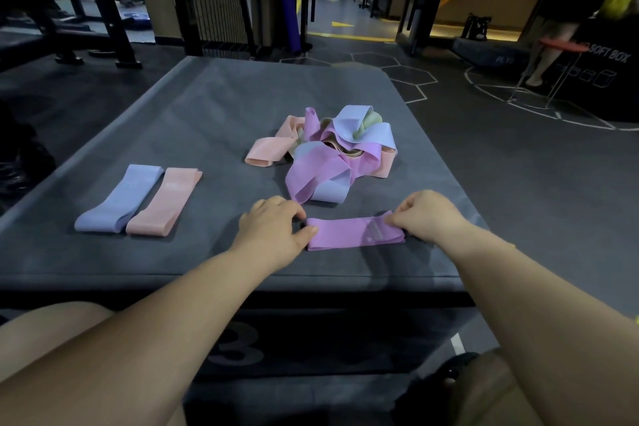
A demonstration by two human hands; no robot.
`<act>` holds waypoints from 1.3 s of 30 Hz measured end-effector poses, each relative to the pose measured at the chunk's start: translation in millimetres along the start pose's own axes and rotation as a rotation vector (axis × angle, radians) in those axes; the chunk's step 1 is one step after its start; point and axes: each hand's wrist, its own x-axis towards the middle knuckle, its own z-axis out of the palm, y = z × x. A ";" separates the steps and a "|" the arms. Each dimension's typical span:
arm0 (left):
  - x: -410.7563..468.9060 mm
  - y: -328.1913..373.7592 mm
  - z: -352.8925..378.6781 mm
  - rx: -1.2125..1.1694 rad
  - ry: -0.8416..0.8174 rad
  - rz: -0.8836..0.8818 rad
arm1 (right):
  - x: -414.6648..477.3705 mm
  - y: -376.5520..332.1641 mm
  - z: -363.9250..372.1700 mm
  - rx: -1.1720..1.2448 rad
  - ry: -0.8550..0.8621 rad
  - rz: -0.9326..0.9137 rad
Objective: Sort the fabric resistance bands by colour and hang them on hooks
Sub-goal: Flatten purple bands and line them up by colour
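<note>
Head view: purple band (352,233) lies flat between two hands.
Its ends are pinched by the left hand (273,228) and the right hand (428,218), on a grey box (214,107); gym floor (518,166) around.

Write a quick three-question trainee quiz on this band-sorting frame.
1. True or false: the blue band and the peach band lie flat, side by side, on the grey mat.
2. Which band do the left hand and the right hand hold by its ends? A) green band B) purple band C) blue band
3. Not counting the held one, how many bands lie flat apart from the tangled pile?
Key: 1 true; 2 B; 3 two.
</note>
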 end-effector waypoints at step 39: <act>7.1 -0.9 -9.9 -0.568 -0.006 -0.119 | -3.3 2.0 -3.1 0.460 -0.100 -0.105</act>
